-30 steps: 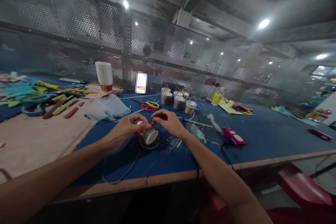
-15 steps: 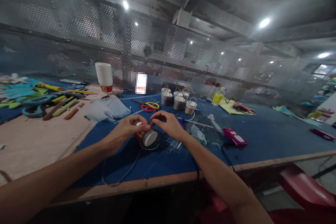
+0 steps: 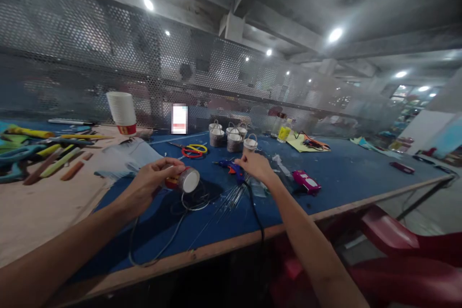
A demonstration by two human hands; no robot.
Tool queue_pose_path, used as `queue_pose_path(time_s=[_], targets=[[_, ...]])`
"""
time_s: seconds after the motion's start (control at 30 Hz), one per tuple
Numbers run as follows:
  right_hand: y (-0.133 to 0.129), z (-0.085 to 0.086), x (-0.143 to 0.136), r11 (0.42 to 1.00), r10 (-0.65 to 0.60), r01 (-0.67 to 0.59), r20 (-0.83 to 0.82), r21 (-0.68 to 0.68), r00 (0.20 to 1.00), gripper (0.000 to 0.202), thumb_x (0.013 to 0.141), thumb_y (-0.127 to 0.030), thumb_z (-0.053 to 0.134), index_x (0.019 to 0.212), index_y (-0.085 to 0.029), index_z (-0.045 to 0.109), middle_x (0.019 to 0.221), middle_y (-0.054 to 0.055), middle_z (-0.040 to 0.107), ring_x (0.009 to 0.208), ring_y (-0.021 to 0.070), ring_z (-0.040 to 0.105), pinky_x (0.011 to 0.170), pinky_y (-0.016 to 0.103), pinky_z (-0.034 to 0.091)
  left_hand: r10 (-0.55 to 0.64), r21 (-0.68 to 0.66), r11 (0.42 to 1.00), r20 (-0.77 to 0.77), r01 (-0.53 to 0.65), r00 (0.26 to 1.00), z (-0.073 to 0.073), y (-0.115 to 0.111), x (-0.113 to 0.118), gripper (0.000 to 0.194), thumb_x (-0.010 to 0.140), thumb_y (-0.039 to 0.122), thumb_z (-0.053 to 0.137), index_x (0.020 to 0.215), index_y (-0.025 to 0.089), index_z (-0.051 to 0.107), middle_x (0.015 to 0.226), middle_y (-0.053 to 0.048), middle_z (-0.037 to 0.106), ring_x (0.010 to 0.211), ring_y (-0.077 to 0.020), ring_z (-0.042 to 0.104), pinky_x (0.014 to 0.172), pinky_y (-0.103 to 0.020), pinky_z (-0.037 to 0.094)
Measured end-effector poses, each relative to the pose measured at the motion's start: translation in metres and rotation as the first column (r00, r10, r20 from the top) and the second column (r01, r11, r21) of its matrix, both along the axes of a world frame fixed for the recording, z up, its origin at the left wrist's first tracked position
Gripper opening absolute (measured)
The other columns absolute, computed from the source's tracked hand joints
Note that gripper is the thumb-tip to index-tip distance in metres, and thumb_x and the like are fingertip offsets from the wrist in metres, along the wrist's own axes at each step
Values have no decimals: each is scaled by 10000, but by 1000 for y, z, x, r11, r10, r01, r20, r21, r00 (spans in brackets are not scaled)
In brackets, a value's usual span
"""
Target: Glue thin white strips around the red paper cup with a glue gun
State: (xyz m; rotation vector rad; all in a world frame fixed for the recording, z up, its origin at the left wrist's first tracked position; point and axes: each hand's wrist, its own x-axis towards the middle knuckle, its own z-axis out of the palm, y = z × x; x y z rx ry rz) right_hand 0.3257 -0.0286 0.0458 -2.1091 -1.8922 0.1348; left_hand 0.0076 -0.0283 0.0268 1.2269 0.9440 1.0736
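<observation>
My left hand [image 3: 159, 174] is closed round a small red paper cup [image 3: 189, 180], tipped on its side with its pale round end towards me. Grey cord [image 3: 175, 236] loops on the blue table below the cup. To the right, my right hand [image 3: 255, 165] has its fingers closed at the back end of a blue glue gun [image 3: 233, 168] with an orange trigger. Thin metal wires [image 3: 231, 200] lie in a bundle beneath the gun. Just behind my right hand stands a small cord-wrapped cup with a handle [image 3: 250, 143].
Several more wrapped cups [image 3: 216, 135] stand at the back. Scissors [image 3: 195, 150] lie left of them, and a stack of white cups [image 3: 121, 108] stands farther left. Markers and tools [image 3: 61, 159] cover the left board. A magenta box [image 3: 306, 181] lies right.
My right hand has left the red cup and moved right to the glue gun, which now shows more fully. The view has turned right. My left hand still holds the cup.
</observation>
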Motion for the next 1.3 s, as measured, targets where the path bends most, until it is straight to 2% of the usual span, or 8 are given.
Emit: queue_pose_path(time_s=[0.23, 0.47, 0.57, 0.63, 0.73, 0.97, 1.1, 1.3], targets=[[-7, -27, 4, 990, -41, 48, 55, -135, 998, 404, 984, -612, 607, 1005, -220, 700, 970, 99, 791, 972, 292, 748, 759, 323, 472, 4, 24, 1000, 57, -6, 998, 4, -6, 0, 364, 686, 395, 970, 924, 174, 805, 848, -61, 835, 654, -156, 713, 592, -232, 530], [-10, -16, -14, 995, 80, -63, -213, 83, 974, 222, 1019, -424, 606, 1036, -219, 689, 1069, 93, 781, 884, 224, 753, 834, 348, 547, -39, 8, 999, 142, 38, 989, 2, -5, 1, 283, 727, 339, 949, 928, 183, 824, 905, -78, 836, 674, -170, 713, 601, -252, 532], [-12, -14, -41, 891, 383, -448, -644, 70, 662, 373, 935, -290, 684, 1299, -234, 621, 1334, 91, 717, 702, 134, 732, 749, 314, 599, -107, 5, 994, 214, 109, 971, 2, -7, 2, 251, 746, 308, 932, 944, 188, 835, 892, -78, 832, 700, -183, 722, 647, -271, 551], [-11, -19, -59, 793, 415, -606, -786, 65, 459, 568, 842, -271, 781, 1376, -253, 589, 1423, 94, 671, 780, 149, 758, 736, 302, 619, -145, -1, 989, 257, 150, 956, 3, -9, 2, 238, 760, 285, 917, 966, 193, 840, 881, -74, 830, 728, -192, 730, 682, -282, 560], [-5, -26, -77, 734, 380, -676, -860, 56, 342, 578, 733, -252, 875, 1274, -227, 672, 1256, 80, 750, 883, 201, 763, 753, 323, 636, -169, -31, 982, 295, 186, 941, 5, -11, 0, 246, 774, 264, 902, 1006, 204, 846, 920, -82, 839, 782, -212, 748, 733, -306, 573], [19, 0, -90, 786, 478, -597, -768, 159, 425, 213, 818, -118, 750, 1017, -194, 758, 1095, 72, 791, 1045, 224, 746, 1035, 455, 567, -265, -60, 952, 327, 300, 907, 11, -15, -2, 563, 737, 210, 907, 1281, 278, 777, 1118, -77, 830, 856, -220, 768, 770, -307, 583], [32, 32, -105, 691, 625, -680, -674, 243, 394, 294, 831, -44, 632, 1047, -205, 752, 1139, 58, 783, 1085, 214, 734, 1096, 460, 540, -235, -18, 967, 305, 252, 923, 12, -16, 0, 746, 714, 189, 914, 1406, 327, 670, 1253, -64, 777, 899, -216, 773, 746, -291, 594], [9, 74, -148, 502, 844, -850, -305, 159, 441, 439, 832, 11, 462, 1044, -226, 763, 1024, 4, 781, 937, 170, 723, 907, 320, 573, -242, 33, 970, 277, 242, 930, 7, -15, 3, 430, 682, 206, 932, 1080, 206, 770, 1035, -71, 815, 921, -265, 782, 854, -369, 611]])
